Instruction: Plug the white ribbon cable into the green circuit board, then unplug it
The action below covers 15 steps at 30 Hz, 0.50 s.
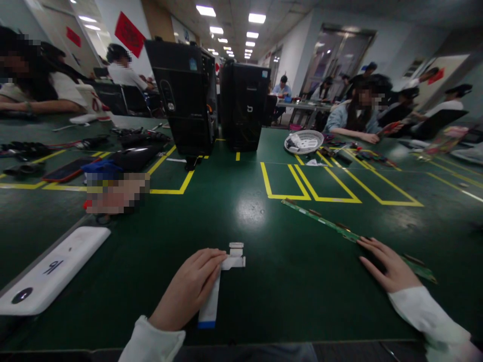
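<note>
A white flat ribbon cable (pixel 210 304) with a blue end and a connector at its far end lies on the green table in front of me. My left hand (pixel 190 289) is closed over its middle, fingers together near the folded connector part. To the right, a long, narrow green circuit board (pixel 324 221) lies slantwise across the table. My right hand (pixel 388 264) rests over the board with its fingertips touching it; the thumb is stretched apart from the fingers. Part of the board is hidden under that hand.
A white device marked with a label (pixel 56 269) lies at left. Two black computer towers (pixel 184 100) stand at the back. Yellow tape outlines (pixel 287 196) mark the table. A white basket (pixel 304 142) and several loose parts lie beyond. Other people sit on both sides.
</note>
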{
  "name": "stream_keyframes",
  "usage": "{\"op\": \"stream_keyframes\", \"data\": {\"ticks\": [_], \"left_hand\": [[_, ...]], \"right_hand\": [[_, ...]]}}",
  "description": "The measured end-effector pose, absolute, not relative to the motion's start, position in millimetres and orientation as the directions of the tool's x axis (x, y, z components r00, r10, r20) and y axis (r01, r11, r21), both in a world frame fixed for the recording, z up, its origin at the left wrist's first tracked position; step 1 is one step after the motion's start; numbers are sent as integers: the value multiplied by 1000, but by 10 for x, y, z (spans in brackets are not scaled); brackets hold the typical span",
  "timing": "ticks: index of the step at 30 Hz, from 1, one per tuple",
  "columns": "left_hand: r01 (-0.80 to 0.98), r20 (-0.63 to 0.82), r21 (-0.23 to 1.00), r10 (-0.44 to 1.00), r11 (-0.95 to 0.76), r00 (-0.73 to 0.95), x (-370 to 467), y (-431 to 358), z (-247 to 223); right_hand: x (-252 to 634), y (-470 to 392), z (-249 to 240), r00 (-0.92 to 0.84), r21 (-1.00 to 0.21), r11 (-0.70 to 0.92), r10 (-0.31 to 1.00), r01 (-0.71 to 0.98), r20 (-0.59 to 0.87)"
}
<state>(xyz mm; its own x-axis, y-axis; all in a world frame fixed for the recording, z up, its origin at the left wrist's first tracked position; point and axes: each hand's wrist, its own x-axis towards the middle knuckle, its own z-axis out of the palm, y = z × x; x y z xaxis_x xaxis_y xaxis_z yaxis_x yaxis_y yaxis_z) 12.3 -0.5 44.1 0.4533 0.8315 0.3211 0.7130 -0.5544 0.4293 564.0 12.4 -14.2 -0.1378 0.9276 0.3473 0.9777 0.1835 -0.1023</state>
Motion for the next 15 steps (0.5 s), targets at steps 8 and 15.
{"op": "stream_keyframes", "data": {"ticks": [8, 15], "left_hand": [[716, 290, 426, 833, -553, 471, 126, -16, 404], [722, 275, 412, 831, -556, 483, 146, -19, 390]], "right_hand": [[5441, -115, 61, 586, -83, -593, 748, 801, 312], [5607, -58, -3, 528, -20, -545, 802, 838, 279]]}}
